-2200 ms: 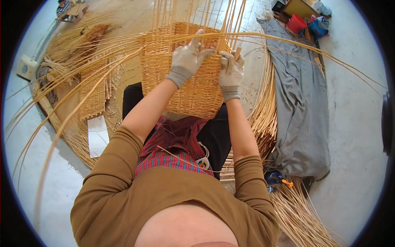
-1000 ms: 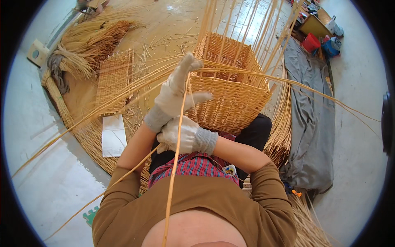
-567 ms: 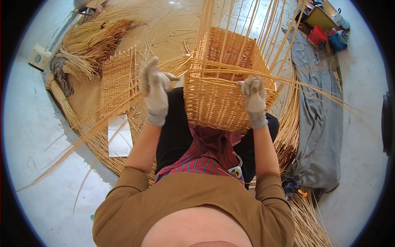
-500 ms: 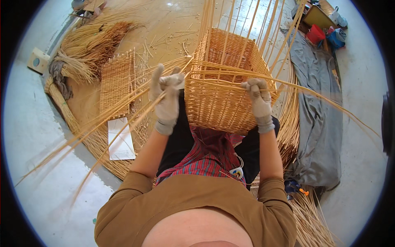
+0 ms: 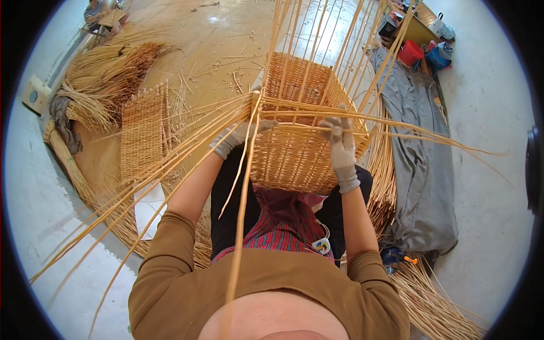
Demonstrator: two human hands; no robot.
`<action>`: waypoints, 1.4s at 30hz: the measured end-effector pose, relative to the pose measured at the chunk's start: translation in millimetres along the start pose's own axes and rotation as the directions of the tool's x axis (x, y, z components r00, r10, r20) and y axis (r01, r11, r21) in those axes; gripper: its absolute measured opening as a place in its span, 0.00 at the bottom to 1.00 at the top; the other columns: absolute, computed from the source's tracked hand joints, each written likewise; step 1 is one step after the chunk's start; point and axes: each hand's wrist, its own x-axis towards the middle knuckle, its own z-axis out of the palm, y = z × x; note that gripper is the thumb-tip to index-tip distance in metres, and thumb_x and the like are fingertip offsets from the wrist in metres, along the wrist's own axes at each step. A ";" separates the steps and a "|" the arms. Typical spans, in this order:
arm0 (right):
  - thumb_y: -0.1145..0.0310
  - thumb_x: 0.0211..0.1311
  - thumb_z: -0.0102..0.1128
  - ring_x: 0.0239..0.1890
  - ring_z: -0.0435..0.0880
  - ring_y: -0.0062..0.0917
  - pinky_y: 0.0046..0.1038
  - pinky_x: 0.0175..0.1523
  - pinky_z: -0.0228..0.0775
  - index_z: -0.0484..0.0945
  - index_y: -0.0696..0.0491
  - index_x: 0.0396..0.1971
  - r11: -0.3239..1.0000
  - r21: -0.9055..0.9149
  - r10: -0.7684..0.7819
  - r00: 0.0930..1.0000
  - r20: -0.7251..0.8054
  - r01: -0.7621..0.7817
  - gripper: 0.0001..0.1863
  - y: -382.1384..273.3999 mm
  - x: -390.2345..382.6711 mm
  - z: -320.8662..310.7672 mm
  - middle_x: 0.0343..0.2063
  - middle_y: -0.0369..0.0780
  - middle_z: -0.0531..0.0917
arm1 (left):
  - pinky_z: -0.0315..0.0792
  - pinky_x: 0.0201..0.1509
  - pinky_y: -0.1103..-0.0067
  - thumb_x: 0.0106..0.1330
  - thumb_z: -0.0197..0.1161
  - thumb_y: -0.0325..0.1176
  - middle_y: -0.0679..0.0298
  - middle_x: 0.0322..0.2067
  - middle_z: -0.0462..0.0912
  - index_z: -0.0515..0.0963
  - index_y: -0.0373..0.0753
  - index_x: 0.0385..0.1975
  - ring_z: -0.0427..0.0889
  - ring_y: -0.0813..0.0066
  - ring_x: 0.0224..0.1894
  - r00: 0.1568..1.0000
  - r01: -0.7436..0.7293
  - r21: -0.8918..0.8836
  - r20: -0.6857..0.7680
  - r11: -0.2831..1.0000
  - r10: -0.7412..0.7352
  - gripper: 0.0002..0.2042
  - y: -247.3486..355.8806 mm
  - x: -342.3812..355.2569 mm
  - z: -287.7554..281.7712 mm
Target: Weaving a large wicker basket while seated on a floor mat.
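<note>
A half-woven wicker basket [image 5: 294,161] rests across my lap, its tall upright rods [image 5: 309,62] rising from the walls. Both hands wear pale work gloves. My left hand [image 5: 241,135] grips the basket's near left corner, thumb side along the front wall; some fingers are hidden behind rods. A bundle of long weaving rods [image 5: 164,161] fans out leftward from that corner, and a single loose rod [image 5: 242,215] hangs down toward me. My right hand [image 5: 342,150] is closed on the front wall's upper edge near the right corner. More weaving rods [image 5: 419,123] stick out to the right past it.
At left lie a woven wicker panel [image 5: 144,133], a white sheet [image 5: 148,207] and bundled stalks [image 5: 107,79]. A grey cloth [image 5: 422,170] covers something at right, beside a pile of rods [image 5: 385,181] and a red bucket [image 5: 410,53]. Another person [image 5: 96,14] sits far left.
My left hand has moved from the loose rods to the basket's corner. One rod now hangs down in front of me. The right hand stays at the rim; the whole view has shifted slightly.
</note>
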 end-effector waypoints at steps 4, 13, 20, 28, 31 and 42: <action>0.70 0.77 0.47 0.63 0.77 0.33 0.33 0.63 0.73 0.62 0.48 0.73 0.765 -0.494 -0.236 0.894 0.380 0.413 0.26 -74.7 85.8 74.8 0.64 0.50 0.73 | 0.79 0.58 0.72 0.63 0.73 0.33 0.59 0.67 0.68 0.53 0.45 0.75 0.73 0.68 0.63 0.970 0.236 -0.008 0.065 0.972 -0.235 0.43 -17.8 -12.2 -20.9; 0.67 0.68 0.62 0.75 0.57 0.47 0.41 0.71 0.64 0.47 0.37 0.77 0.675 -0.717 -0.174 0.982 0.073 0.173 0.43 -30.3 170.9 168.7 0.77 0.53 0.47 | 0.65 0.71 0.74 0.69 0.67 0.44 0.58 0.67 0.69 0.59 0.36 0.73 0.68 0.71 0.68 0.986 0.088 0.180 -0.153 0.980 -0.060 0.37 -27.3 -15.9 -2.6; 0.70 0.78 0.49 0.51 0.84 0.31 0.33 0.58 0.78 0.59 0.51 0.72 0.950 -0.114 -0.309 0.932 -0.189 0.291 0.26 -41.8 44.3 91.8 0.49 0.45 0.83 | 0.67 0.70 0.72 0.67 0.69 0.48 0.57 0.66 0.73 0.66 0.38 0.70 0.70 0.70 0.67 0.902 0.431 -0.065 -0.002 0.900 -0.432 0.35 6.7 -9.6 -4.7; 0.62 0.78 0.50 0.45 0.86 0.25 0.28 0.43 0.81 0.76 0.56 0.53 0.856 -0.067 0.515 0.857 0.014 -0.513 0.15 -45.1 -56.5 66.2 0.44 0.41 0.84 | 0.61 0.72 0.77 0.76 0.52 0.55 0.59 0.62 0.78 0.75 0.40 0.65 0.71 0.73 0.66 0.859 0.511 0.087 -0.098 0.855 -0.503 0.28 -46.1 -34.3 -12.9; 0.61 0.76 0.52 0.42 0.87 0.27 0.29 0.41 0.82 0.77 0.55 0.57 0.777 -0.605 0.039 0.945 0.325 0.177 0.18 -2.8 -5.8 82.6 0.47 0.45 0.85 | 0.63 0.70 0.78 0.76 0.53 0.54 0.62 0.62 0.78 0.76 0.42 0.64 0.72 0.72 0.65 0.857 0.509 0.233 -0.039 0.829 -0.514 0.26 -17.5 -21.8 9.5; 0.69 0.63 0.64 0.43 0.88 0.40 0.40 0.47 0.82 0.78 0.53 0.54 0.127 -0.836 0.617 0.618 0.488 0.534 0.19 -11.5 96.0 151.2 0.41 0.47 0.88 | 0.58 0.73 0.77 0.75 0.56 0.53 0.62 0.66 0.73 0.72 0.37 0.66 0.67 0.71 0.69 0.866 0.476 -0.264 -0.024 0.839 -0.499 0.29 -48.7 -23.7 -17.8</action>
